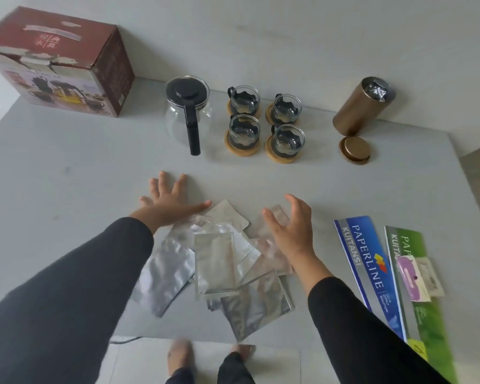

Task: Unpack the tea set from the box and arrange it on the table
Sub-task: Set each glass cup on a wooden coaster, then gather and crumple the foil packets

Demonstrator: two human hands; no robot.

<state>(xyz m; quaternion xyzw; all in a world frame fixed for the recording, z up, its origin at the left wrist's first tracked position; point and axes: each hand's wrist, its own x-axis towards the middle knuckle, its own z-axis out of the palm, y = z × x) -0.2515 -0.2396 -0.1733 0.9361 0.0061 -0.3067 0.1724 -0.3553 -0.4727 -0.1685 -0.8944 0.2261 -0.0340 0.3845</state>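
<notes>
A dark red tea set box (58, 62) stands closed at the table's far left. A glass teapot (187, 112) with a black lid and handle sits mid-back. To its right, several glass cups (265, 120) with black holders stand on wooden coasters. A pile of silver foil sachets (219, 261) lies in front of me. My left hand (168, 199) is spread flat at the pile's far left edge, thumb touching a sachet. My right hand (288, 228) hovers open over the pile's right side, fingers relaxed.
A gold tin canister (360, 106) stands open at the back right, its lid (355, 149) lying in front of it. A blue booklet (369, 261) and a green booklet (416, 278) with small cards on top lie at the right. Grey table (67, 176); my feet show below its near edge.
</notes>
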